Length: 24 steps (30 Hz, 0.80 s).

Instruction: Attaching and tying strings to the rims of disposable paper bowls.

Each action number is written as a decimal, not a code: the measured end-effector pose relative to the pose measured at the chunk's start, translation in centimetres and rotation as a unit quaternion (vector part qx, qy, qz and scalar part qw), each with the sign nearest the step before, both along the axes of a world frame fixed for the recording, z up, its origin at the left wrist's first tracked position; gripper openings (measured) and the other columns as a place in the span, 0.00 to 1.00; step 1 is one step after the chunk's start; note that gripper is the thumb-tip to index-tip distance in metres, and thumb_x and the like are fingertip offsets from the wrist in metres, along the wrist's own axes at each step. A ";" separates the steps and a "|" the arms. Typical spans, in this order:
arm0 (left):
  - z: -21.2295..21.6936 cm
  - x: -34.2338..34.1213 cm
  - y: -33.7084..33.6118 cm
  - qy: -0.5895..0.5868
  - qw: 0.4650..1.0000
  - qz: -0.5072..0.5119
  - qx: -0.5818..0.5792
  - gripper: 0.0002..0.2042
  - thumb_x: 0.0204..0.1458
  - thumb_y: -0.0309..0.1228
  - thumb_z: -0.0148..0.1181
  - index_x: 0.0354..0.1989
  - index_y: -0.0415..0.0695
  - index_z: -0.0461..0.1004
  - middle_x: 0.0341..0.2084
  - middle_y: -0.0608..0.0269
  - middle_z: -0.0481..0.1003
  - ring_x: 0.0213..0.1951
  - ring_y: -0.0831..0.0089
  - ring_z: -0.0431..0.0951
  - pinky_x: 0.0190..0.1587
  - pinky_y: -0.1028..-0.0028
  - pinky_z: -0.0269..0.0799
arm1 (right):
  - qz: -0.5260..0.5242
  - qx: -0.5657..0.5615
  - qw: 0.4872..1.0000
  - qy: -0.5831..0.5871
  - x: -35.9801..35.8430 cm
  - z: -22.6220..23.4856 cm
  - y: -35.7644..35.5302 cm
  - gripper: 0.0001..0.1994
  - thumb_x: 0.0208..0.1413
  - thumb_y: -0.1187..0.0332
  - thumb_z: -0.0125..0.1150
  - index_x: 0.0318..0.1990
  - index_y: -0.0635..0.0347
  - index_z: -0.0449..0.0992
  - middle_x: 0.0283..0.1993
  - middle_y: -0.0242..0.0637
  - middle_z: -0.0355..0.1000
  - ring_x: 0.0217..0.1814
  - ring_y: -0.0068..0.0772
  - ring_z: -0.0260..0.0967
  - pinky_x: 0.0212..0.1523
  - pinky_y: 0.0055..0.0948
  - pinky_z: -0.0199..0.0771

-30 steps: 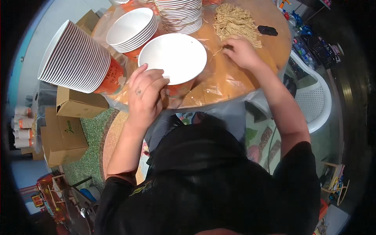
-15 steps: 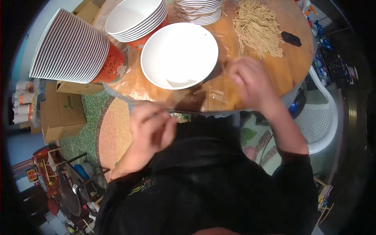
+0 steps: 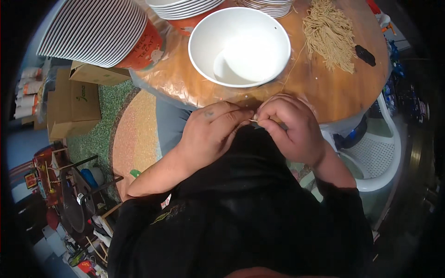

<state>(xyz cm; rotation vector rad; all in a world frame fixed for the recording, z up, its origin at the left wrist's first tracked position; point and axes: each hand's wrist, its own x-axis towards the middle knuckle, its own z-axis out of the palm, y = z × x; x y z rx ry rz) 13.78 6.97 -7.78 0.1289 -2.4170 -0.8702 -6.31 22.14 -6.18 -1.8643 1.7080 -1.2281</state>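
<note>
Two hands (image 3: 211, 132) (image 3: 294, 129), cord (image 3: 253, 121) pinched between them

Glare streaks the table (image 3: 174, 85) while corners blacken

A round wooden table (image 3: 334, 99) stands under a clear plastic sheet (image 3: 178, 92), which throws back bright glints near its left edge. To the right is a white plastic chair (image 3: 375, 157) with a perforated seat. On the left, the floor (image 3: 113, 104) is green and speckled, with a curved peach patch (image 3: 132, 129) bordered by a darker band. Open cardboard boxes (image 3: 72, 113) sit there, beside the table. Farther down lies clutter around what seems to be dark wooden furniture (image 3: 74, 199), too small to make out well. The far right is dim.
</note>
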 end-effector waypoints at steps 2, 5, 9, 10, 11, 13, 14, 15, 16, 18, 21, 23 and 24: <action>0.2 0.3 -0.1 0.012 1.000 -0.001 -0.021 0.16 0.50 0.18 0.73 0.49 0.41 0.85 0.39 0.55 0.85 0.39 0.54 0.87 0.40 0.61 0.84 | -0.009 0.013 0.996 -0.089 1.7 -0.5 -0.1 0.10 0.63 0.75 0.72 0.48 0.60 0.77 0.44 0.39 0.80 0.48 0.43 0.81 0.53 0.39 0.79; 0.3 1.0 -0.3 0.026 0.997 -0.009 -0.079 0.15 0.51 0.22 0.70 0.49 0.42 0.84 0.38 0.58 0.84 0.39 0.56 0.87 0.40 0.61 0.83 | 0.022 0.110 0.948 -0.299 3.3 -2.2 0.2 0.19 0.66 0.79 0.70 0.60 0.62 0.70 0.58 0.36 0.75 0.62 0.27 0.75 0.64 0.32 0.77; -1.1 1.9 -1.2 0.066 0.988 -0.042 -0.134 0.13 0.53 0.27 0.68 0.48 0.41 0.81 0.34 0.59 0.81 0.37 0.56 0.85 0.42 0.59 0.82 | 0.038 0.166 0.872 -0.459 4.5 -3.2 -0.8 0.19 0.67 0.79 0.69 0.62 0.65 0.72 0.55 0.35 0.77 0.58 0.25 0.76 0.62 0.28 0.77; -1.2 2.1 -1.5 0.069 0.987 -0.045 -0.135 0.13 0.53 0.27 0.68 0.48 0.41 0.81 0.34 0.59 0.81 0.37 0.56 0.85 0.42 0.59 0.82 | 0.049 0.186 0.856 -0.480 4.5 -3.4 -1.0 0.19 0.67 0.79 0.69 0.62 0.66 0.73 0.52 0.35 0.79 0.55 0.23 0.78 0.60 0.28 0.78; -1.4 2.3 -1.8 0.047 0.990 -0.057 -0.124 0.13 0.54 0.28 0.67 0.47 0.40 0.80 0.34 0.58 0.81 0.38 0.55 0.85 0.43 0.58 0.82 | 0.046 0.184 0.858 -0.477 4.5 -3.0 -1.0 0.19 0.67 0.79 0.69 0.62 0.66 0.73 0.52 0.35 0.79 0.55 0.23 0.78 0.60 0.28 0.78; -1.5 2.5 -2.1 0.027 0.991 -0.069 -0.114 0.12 0.55 0.28 0.67 0.47 0.40 0.80 0.34 0.57 0.81 0.38 0.54 0.85 0.44 0.57 0.82 | -0.038 0.279 0.904 -0.323 4.5 -2.0 -1.1 0.12 0.67 0.78 0.71 0.55 0.68 0.80 0.42 0.32 0.82 0.47 0.21 0.80 0.52 0.28 0.81; -1.4 2.5 -2.1 0.014 0.991 -0.074 -0.112 0.12 0.55 0.27 0.67 0.47 0.39 0.79 0.34 0.56 0.81 0.38 0.52 0.85 0.44 0.57 0.82 | -0.040 0.278 0.904 -0.322 4.8 -2.3 -1.1 0.12 0.67 0.78 0.71 0.55 0.68 0.80 0.42 0.32 0.82 0.47 0.21 0.80 0.52 0.28 0.81; -1.3 2.5 -2.2 0.000 0.990 -0.080 -0.112 0.13 0.54 0.26 0.66 0.48 0.39 0.79 0.34 0.55 0.81 0.39 0.51 0.85 0.45 0.57 0.82 | -0.084 0.203 0.934 -0.283 5.4 -2.9 -1.1 0.10 0.64 0.75 0.74 0.50 0.67 0.83 0.38 0.35 0.84 0.42 0.26 0.82 0.49 0.30 0.82; -1.4 2.5 -2.1 0.002 0.990 -0.082 -0.113 0.13 0.54 0.26 0.66 0.48 0.39 0.79 0.34 0.55 0.81 0.39 0.51 0.85 0.45 0.57 0.82 | -0.128 0.126 0.954 -0.240 5.7 -3.2 -1.1 0.08 0.61 0.72 0.76 0.45 0.66 0.87 0.34 0.38 0.85 0.38 0.30 0.85 0.45 0.32 0.83; -1.5 2.7 -1.9 0.013 0.995 -0.056 -0.077 0.14 0.53 0.22 0.67 0.49 0.38 0.79 0.35 0.52 0.82 0.40 0.49 0.85 0.45 0.56 0.82 | -0.130 0.087 0.974 -0.167 5.6 -2.9 -1.0 0.08 0.61 0.72 0.76 0.44 0.64 0.87 0.37 0.41 0.86 0.40 0.34 0.85 0.45 0.33 0.83; -1.7 2.8 -2.0 0.009 0.998 -0.049 -0.049 0.15 0.53 0.19 0.68 0.49 0.38 0.80 0.37 0.51 0.82 0.42 0.48 0.85 0.46 0.56 0.82 | -0.138 0.040 0.984 -0.102 6.0 -2.8 -1.1 0.05 0.59 0.73 0.76 0.42 0.62 0.88 0.37 0.42 0.85 0.39 0.39 0.84 0.44 0.35 0.82; -1.2 2.9 -2.0 0.010 0.998 -0.049 -0.049 0.14 0.53 0.19 0.70 0.49 0.39 0.80 0.38 0.51 0.82 0.42 0.49 0.85 0.45 0.57 0.82 | -0.146 0.031 0.983 -0.110 6.1 -2.6 -0.9 0.04 0.58 0.74 0.76 0.40 0.62 0.88 0.34 0.40 0.83 0.37 0.39 0.82 0.42 0.35 0.80; -0.7 2.9 -2.1 0.011 0.998 -0.049 -0.049 0.14 0.53 0.19 0.72 0.48 0.40 0.81 0.39 0.52 0.82 0.42 0.49 0.85 0.44 0.57 0.82 | -0.150 0.029 0.982 -0.114 5.9 -2.4 -0.7 0.03 0.59 0.75 0.75 0.39 0.61 0.87 0.32 0.38 0.81 0.35 0.36 0.79 0.41 0.33 0.78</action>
